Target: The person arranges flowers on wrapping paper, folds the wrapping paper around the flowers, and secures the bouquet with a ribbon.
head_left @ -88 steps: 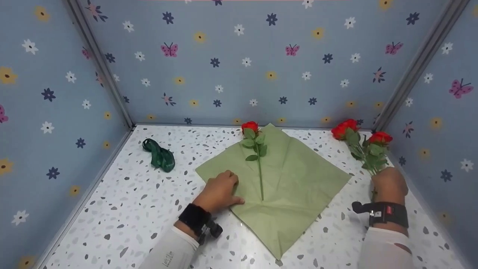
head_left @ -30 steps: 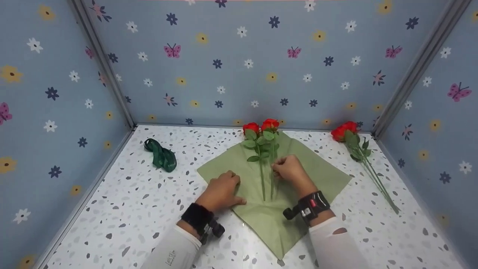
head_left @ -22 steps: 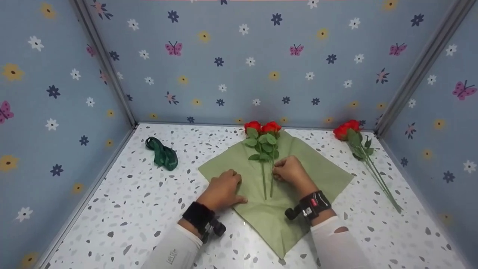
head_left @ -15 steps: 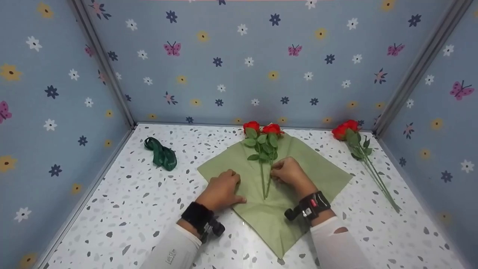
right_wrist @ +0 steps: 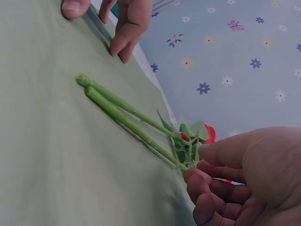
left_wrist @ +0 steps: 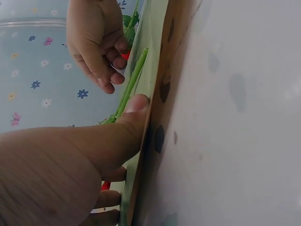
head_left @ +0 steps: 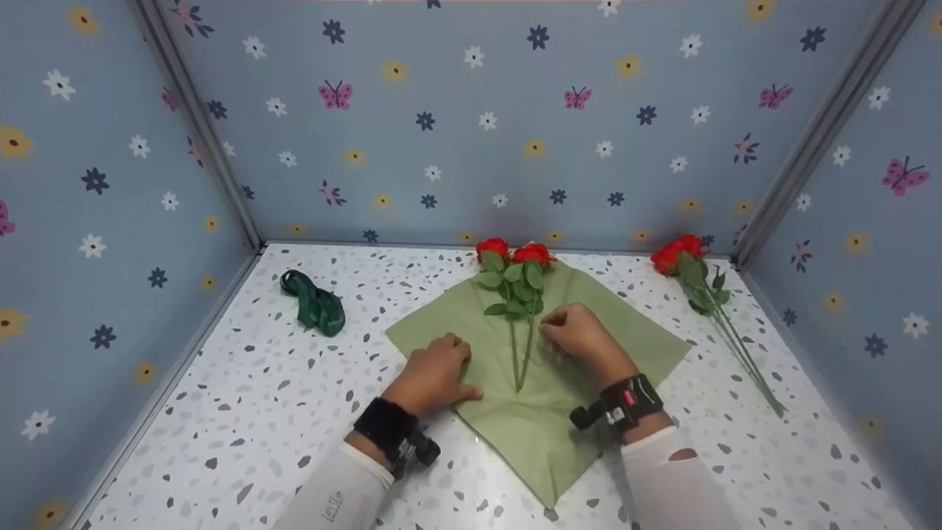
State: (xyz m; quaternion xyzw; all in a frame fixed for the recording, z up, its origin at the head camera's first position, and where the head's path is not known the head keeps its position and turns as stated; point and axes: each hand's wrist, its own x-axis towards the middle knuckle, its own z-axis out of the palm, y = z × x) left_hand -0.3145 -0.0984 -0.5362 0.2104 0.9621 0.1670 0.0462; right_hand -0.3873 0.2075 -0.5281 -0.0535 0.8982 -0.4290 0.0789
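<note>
Two red roses lie side by side on a square of green wrapping paper (head_left: 589, 383), the left rose (head_left: 491, 250) and the right rose (head_left: 531, 254), their stem ends meeting low on the sheet. My left hand (head_left: 433, 374) rests on the paper's left edge, thumb and fingers spread. Just right of the right rose's stem (right_wrist: 136, 129) hovers my right hand (head_left: 578, 331), its fingers loosely bent with nothing between them. The left wrist view shows the same right hand (left_wrist: 96, 42) apart from the stems.
More red roses (head_left: 677, 254) lie at the right of the speckled white table (head_left: 243, 412), stems slanting toward the front. A bundle of dark green ribbon (head_left: 315, 303) lies at the left. Flower-patterned panels (head_left: 456, 132) enclose the back and sides.
My right hand brought a second rose from the right-hand bunch onto the paper, slid its stem end against the first, then let go and drew slightly right. My left hand stayed put.
</note>
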